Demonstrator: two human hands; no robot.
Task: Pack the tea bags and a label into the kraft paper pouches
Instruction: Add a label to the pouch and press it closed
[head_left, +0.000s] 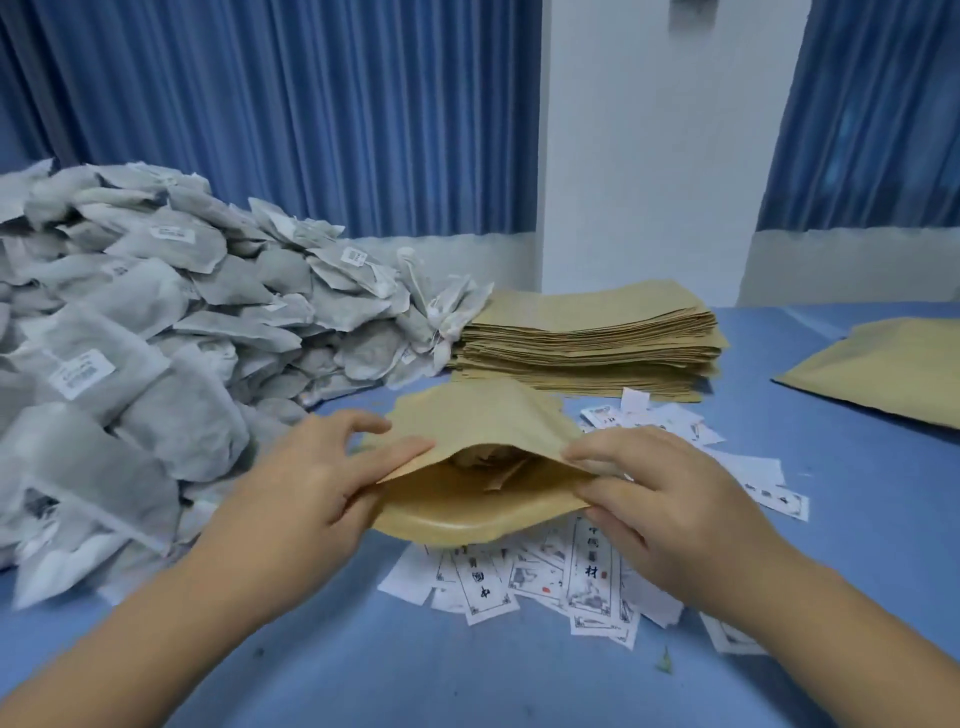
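A kraft paper pouch (483, 421) lies in front of me with its mouth held wide toward me; tea bags show inside it. My left hand (317, 467) pinches the left edge of the mouth, thumb on the upper flap. My right hand (639, 478) pinches the right edge the same way. A large heap of grey-white tea bags (156, 322) fills the left of the table. Printed white labels (587, 571) lie scattered under and to the right of the pouch.
A flat stack of kraft pouches (592, 338) sits behind the open pouch. Another kraft pouch (883, 369) lies at the right edge. The table has a blue cover (519, 675). Blue curtains and a white wall stand behind.
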